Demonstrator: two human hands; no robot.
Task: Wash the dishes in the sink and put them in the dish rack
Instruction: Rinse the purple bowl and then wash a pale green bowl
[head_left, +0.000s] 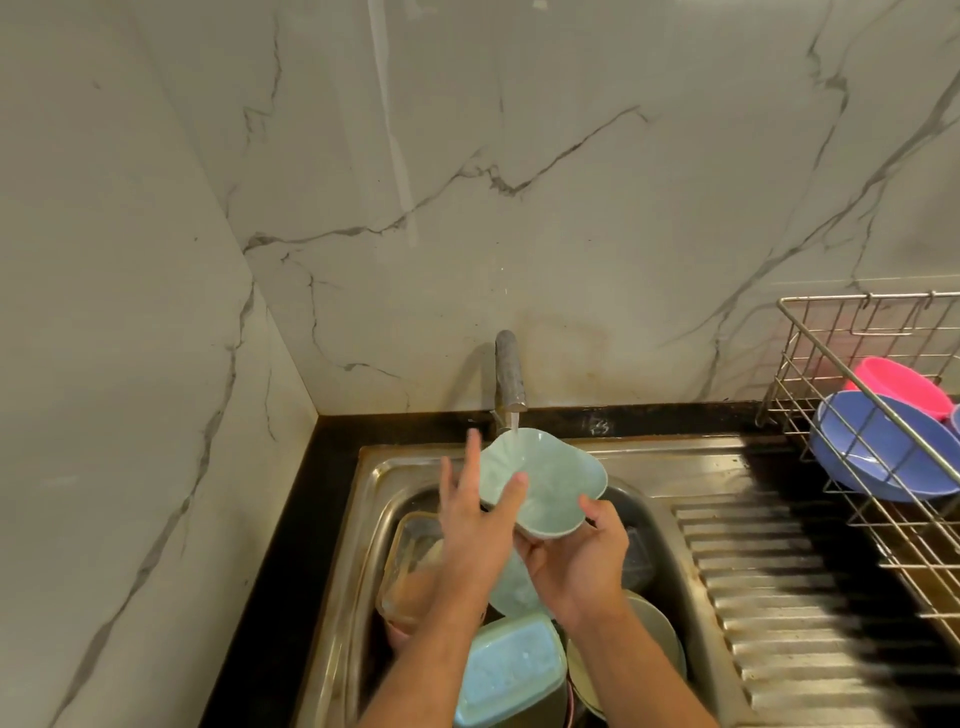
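Left hand (475, 512) spread flat, fingers straight against the green dish (545, 480); right hand (576, 558) gripping its rim, under tap (509, 371). Wet dish could be dropped onto stacked dishes below tap.

Two bare forearms enter from the lower edge, ending in the left hand (475, 512) and the right hand (576, 558). No sleeves, gloves, rings, watch or bracelets show on them. Fingernails are short and unpainted.
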